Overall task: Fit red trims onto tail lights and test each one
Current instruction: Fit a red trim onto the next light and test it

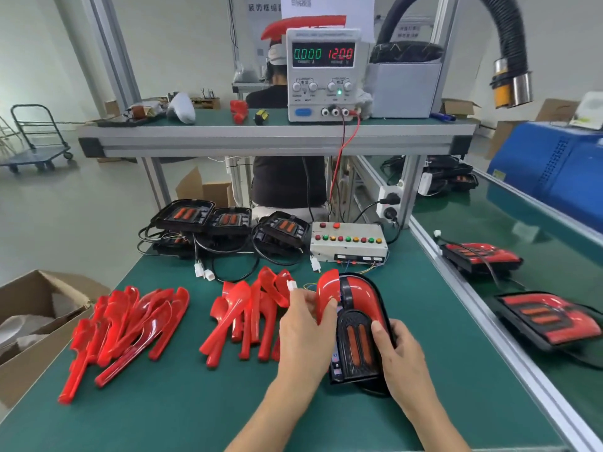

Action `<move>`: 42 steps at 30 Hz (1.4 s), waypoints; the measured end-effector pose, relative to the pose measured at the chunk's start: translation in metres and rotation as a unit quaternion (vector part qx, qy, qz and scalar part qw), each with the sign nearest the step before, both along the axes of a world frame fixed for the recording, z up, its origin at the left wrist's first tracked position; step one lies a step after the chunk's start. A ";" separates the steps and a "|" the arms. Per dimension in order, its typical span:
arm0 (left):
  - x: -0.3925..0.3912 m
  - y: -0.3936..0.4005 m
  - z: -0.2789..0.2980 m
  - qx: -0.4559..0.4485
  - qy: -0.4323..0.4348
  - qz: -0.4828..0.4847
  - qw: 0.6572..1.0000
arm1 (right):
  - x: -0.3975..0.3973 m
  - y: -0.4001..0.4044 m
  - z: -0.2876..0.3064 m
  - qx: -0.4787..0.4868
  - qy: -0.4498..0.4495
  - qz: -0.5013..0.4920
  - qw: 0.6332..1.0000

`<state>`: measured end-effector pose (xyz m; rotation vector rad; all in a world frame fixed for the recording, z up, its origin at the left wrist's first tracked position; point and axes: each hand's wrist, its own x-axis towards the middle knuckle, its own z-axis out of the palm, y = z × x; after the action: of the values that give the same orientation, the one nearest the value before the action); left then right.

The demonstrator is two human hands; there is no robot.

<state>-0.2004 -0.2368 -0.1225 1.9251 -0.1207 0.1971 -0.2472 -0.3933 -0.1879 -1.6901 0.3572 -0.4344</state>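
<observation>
A black tail light (357,347) with two orange strips lies on the green mat in front of me. My right hand (396,353) grips its right side, thumb on top. My left hand (305,334) holds a red trim (326,295) against the light's upper left edge, tilted up; another red trim (365,293) sits along the top right. Two heaps of loose red trims lie to the left, one (127,327) far left and one (248,318) beside my left hand. Bare black tail lights (228,221) with cables wait at the back.
A test box (347,244) with coloured buttons stands behind the light, wired to a power supply (323,73) on the shelf reading 12.00 V. Fitted lights (551,316) lie on the right conveyor. A cardboard box (36,318) sits at the left edge. A person sits beyond the bench.
</observation>
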 end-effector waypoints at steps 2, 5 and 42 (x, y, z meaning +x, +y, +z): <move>-0.004 -0.005 -0.003 0.068 -0.040 0.018 0.997 | -0.001 0.000 0.001 0.005 -0.004 0.001 1.000; -0.008 -0.010 -0.006 0.129 -0.083 0.050 0.987 | -0.001 -0.001 0.001 0.004 -0.004 0.002 1.000; -0.008 -0.017 -0.033 0.033 -0.149 -0.048 0.987 | -0.003 -0.006 -0.001 0.020 -0.008 -0.011 1.000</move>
<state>-0.2079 -0.2534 -0.1558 1.9403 -0.4227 0.4211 -0.2501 -0.3991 -0.1884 -1.6433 0.3701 -0.4542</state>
